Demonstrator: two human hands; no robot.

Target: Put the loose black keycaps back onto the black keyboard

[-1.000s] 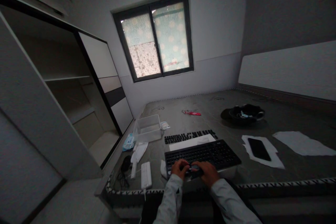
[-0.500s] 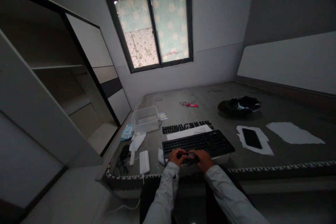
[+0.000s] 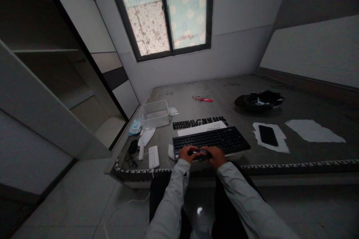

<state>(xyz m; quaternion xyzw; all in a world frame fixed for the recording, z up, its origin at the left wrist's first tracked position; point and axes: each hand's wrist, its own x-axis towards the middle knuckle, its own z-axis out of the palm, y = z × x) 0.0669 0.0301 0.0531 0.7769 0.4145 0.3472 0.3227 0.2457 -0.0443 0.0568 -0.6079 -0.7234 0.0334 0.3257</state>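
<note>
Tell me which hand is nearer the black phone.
Right. The right hand is to the left of the black phone; the left hand is farther left, beyond the right hand.

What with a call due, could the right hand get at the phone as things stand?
Probably yes: the right hand is at the keyboard, but nothing covers or hems in the phone on its white sheet.

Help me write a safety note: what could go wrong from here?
The cord from the power strip hangs over the edge of the bed beside the left leg; a leg might snag it and drag the strip down. The keyboard lies close to that edge, with the left hand and right hand at its near side, so a pull could tip it off. The keys beyond it look loose and might scatter if bumped.
</note>
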